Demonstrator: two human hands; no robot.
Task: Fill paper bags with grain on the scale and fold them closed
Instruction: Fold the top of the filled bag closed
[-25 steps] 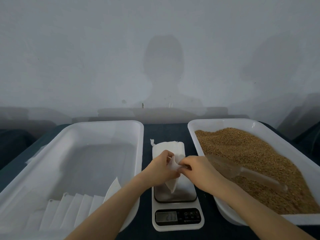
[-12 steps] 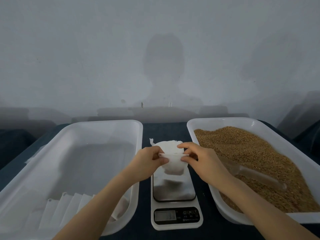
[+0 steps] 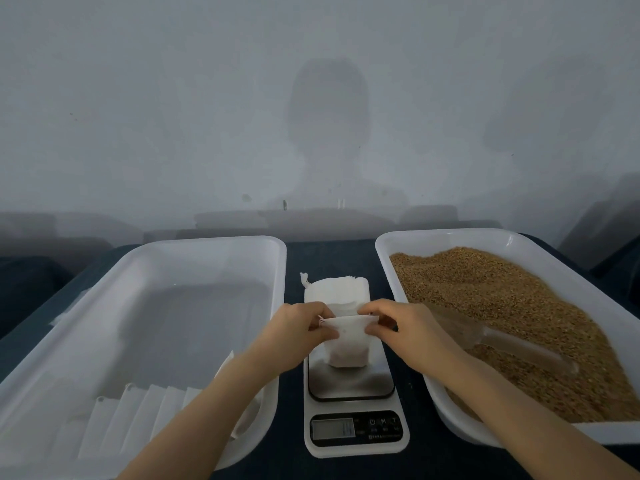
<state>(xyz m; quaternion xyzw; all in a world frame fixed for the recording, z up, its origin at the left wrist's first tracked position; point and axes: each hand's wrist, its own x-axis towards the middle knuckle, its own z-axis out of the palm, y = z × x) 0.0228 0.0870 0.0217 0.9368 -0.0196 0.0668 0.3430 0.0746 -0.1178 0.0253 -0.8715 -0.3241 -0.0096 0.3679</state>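
Only an "M" reads clearly on the scale (image 3: pixel 349 384) keypad; its display is blurred. Left hand (image 3: pixel 298 329) and right hand (image 3: pixel 405 327) pinch the mouth of a paper bag (image 3: pixel 348 344) standing upright on the scale, between the left tray (image 3: pixel 207 241) of flat bags (image 3: pixel 138 410) and the right tray (image 3: pixel 443 233) of grain (image 3: pixel 502 299) holding a clear scoop (image 3: pixel 512 346).

Glossy metal scale (image 3: pixel 349 381), matt paper bag (image 3: pixel 348 344)

A scale (image 3: pixel 353 386) sits mid-table (image 3: pixel 329 251) toward the front edge, with a bag (image 3: pixel 348 344) on it. Behind it lies a stack (image 3: pixel 337 289) of bags. At its left, the left tray (image 3: pixel 207 244) has a row of bags (image 3: pixel 138 410) at its front end. At its right, the right tray (image 3: pixel 450 233) has grain (image 3: pixel 502 299) and a scoop (image 3: pixel 502 341) in it.
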